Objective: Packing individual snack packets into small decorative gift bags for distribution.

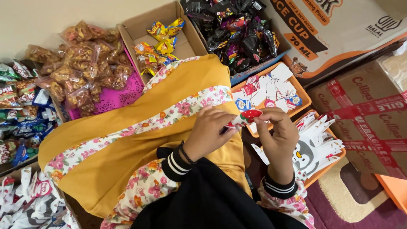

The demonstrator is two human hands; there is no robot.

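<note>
Both my hands meet over my lap, which is draped in mustard-yellow cloth [127, 140] with a floral band. My left hand [208, 133] and my right hand [277, 133] pinch the two ends of a small red and white paper cut-out [246, 117], held flat between the fingertips. Just beyond it sits an orange tray [303, 95] of several small white, red and blue cut-outs. A second orange tray [326, 167] to the right holds white paper shapes and a penguin picture [303, 157].
An open cardboard box [186, 42] with yellow snack packets stands ahead, a box of dark wrapped sweets [237, 34] beside it. Bags of fried snacks [85, 63] lie on a pink basket at left, more packets at far left. Taped cartons [373, 118] fill the right.
</note>
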